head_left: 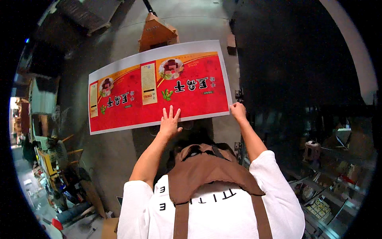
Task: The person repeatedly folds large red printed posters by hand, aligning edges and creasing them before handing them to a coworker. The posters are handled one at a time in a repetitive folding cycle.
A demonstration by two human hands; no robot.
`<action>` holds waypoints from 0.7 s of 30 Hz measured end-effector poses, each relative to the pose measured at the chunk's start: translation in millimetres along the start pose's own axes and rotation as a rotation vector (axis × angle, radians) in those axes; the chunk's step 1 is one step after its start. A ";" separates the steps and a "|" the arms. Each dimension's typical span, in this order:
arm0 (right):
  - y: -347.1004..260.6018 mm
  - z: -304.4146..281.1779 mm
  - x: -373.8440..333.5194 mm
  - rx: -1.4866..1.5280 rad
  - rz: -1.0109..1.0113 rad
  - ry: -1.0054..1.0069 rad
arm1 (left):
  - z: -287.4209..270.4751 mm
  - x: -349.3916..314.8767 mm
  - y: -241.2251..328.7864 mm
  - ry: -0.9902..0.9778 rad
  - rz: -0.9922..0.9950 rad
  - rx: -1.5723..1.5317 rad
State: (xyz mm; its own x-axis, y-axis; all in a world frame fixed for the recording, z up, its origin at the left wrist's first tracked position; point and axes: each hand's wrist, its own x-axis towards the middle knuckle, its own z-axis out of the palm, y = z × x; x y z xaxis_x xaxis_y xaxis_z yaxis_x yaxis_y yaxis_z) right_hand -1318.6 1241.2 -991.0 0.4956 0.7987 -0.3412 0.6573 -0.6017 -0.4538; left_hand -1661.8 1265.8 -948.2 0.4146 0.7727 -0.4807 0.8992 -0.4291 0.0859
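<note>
A large printed sheet (pixel 195 99), red with yellow bands, food pictures and a white border, lies in front of me, its print upside down to me. My left hand (pixel 170 123) rests on the sheet's near edge around the middle, fingers spread flat. At the sheet's near right corner, my right hand (pixel 238 111) is closed, with thumb and fingers pinching the edge. What lies under the sheet is mostly hidden.
An orange pallet jack (pixel 157 32) stands just beyond the sheet. To the right is a large dark panel (pixel 278 71) with small fittings along its edge. Cluttered shelves (pixel 318 199) fill the lower right; tools and a dark roll (pixel 73 212) lie at lower left.
</note>
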 end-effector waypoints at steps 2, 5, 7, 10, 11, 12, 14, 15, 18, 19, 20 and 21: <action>0.7 3.6 -2.1 0.024 -0.007 0.017 | -0.5 -1.4 0.8 0.028 0.009 -0.011; 5.9 9.4 2.6 0.033 -0.033 0.051 | -5.6 -2.3 2.0 0.018 0.003 -0.018; 9.1 11.6 1.9 0.025 -0.028 0.049 | -9.7 -4.4 3.6 -0.003 -0.007 -0.023; 6.9 8.8 0.9 0.055 0.003 0.052 | -21.3 -6.0 8.2 -0.064 -0.031 -0.064; 5.5 7.0 -0.1 0.061 0.005 0.045 | -20.2 -6.1 8.0 -0.063 -0.036 -0.064; 3.9 5.0 -1.2 0.067 0.007 0.039 | -18.6 -6.2 6.9 -0.063 -0.040 -0.064; 5.6 3.1 -0.3 0.068 0.006 0.032 | -19.7 -6.1 8.6 -0.060 -0.040 -0.068; 9.2 3.7 0.7 0.063 0.003 0.030 | -21.0 -6.4 9.9 -0.060 -0.038 -0.071; -0.8 -4.5 -5.0 0.061 0.009 0.016 | -14.0 -5.2 7.0 -0.021 -0.028 -0.040; -4.0 -7.7 -7.9 0.061 0.019 0.012 | -14.5 -5.6 7.3 -0.003 -0.018 -0.022; -2.6 -7.7 -7.5 0.071 0.015 0.004 | -15.2 -6.2 7.5 -0.014 -0.023 -0.040; -0.2 -8.5 -6.6 0.081 0.010 -0.004 | -16.5 -6.8 7.8 -0.025 -0.029 -0.058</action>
State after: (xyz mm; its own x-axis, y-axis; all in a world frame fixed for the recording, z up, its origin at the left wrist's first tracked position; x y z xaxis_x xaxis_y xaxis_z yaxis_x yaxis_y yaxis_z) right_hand -1317.2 1236.1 -981.7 0.4995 0.7925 -0.3499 0.6040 -0.6081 -0.5152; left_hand -1655.3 1264.9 -929.9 0.3854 0.7723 -0.5051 0.9176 -0.3783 0.1217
